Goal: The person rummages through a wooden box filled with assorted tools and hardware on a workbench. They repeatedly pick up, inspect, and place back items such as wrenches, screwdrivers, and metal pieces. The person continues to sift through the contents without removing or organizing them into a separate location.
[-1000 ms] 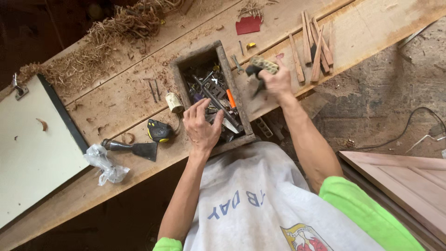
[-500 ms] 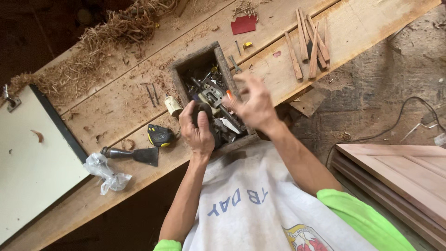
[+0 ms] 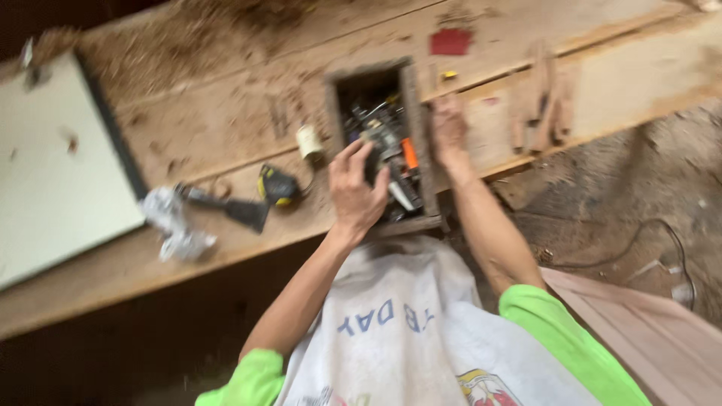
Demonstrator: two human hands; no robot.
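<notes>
Pale brown workbench (image 3: 602,68), red card (image 3: 450,41), orange-handled tool (image 3: 408,153), yellow-black tape measure (image 3: 277,185), white board (image 3: 53,173).

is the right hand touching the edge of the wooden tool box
Touching. The head view, though blurred, shows the right hand lying flat on the right wall of the wooden tool box, with no gap between them.
</notes>
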